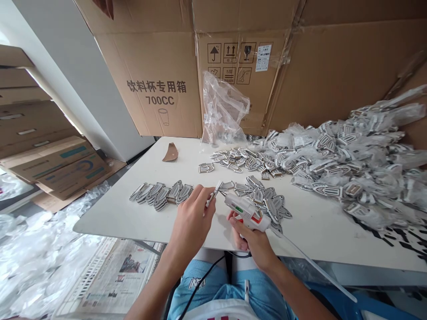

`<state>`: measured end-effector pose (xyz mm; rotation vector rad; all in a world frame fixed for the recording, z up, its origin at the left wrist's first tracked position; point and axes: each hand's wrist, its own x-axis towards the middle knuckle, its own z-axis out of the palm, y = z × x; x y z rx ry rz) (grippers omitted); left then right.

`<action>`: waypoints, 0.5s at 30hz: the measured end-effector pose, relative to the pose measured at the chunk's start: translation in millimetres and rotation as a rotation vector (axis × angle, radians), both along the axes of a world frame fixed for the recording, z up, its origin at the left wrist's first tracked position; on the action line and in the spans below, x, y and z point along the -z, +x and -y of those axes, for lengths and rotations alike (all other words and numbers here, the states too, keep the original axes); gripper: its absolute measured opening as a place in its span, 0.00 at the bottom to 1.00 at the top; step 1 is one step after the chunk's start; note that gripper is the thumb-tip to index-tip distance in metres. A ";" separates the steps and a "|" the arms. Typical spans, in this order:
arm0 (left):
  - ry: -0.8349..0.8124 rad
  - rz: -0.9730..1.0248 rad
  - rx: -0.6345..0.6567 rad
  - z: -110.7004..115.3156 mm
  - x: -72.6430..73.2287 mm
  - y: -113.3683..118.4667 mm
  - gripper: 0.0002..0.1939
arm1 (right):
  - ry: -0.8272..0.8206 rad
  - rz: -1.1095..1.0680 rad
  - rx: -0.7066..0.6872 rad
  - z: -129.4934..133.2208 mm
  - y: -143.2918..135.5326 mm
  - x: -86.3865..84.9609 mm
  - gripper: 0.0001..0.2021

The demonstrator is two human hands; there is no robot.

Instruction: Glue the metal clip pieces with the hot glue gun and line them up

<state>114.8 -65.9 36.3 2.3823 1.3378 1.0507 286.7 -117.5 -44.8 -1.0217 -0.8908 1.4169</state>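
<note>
Nearest the wearer, a black cord [204,283] crosses blue shorts [196,272] below the table edge. At the front of the white table [108,215], the right hand [252,240] is wrapped around the handle of a white hot glue gun [245,210]; a long translucent glue stick [313,262] projects from its rear. The left hand [191,220] grasps a small metal tag [217,188] between thumb and fingers, seen nearly edge-on. The tag is raised at the gun's nozzle; contact cannot be confirmed.

Left of the left hand, overlapping stacks of shield-shaped tags [162,195] lie on the tabletop. Beyond the gun is a loose pile of similar tags [267,198]. Further right, a large heap of plastic-wrapped tags [328,151] spreads across the surface. At the rear are a brown cardboard scrap [171,152], a clear plastic bag [222,109] and a carton marked 700CC [156,58].
</note>
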 end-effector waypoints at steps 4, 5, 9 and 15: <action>-0.033 0.063 -0.005 -2.6 0.3 -1.3 0.08 | 0.012 -0.003 -0.008 0.2 1.3 0.3 0.19; -0.074 0.110 -0.009 -3.8 0.8 -0.9 0.07 | 0.023 -0.011 -0.021 0.6 2.2 0.1 0.18; -0.392 0.497 0.021 -10.7 3.6 0.5 0.10 | 0.087 -0.085 -0.137 2.5 7.4 0.0 0.16; -0.525 0.838 0.077 -21.8 7.0 -6.3 0.16 | 0.152 -0.176 -0.208 1.5 11.4 8.1 0.13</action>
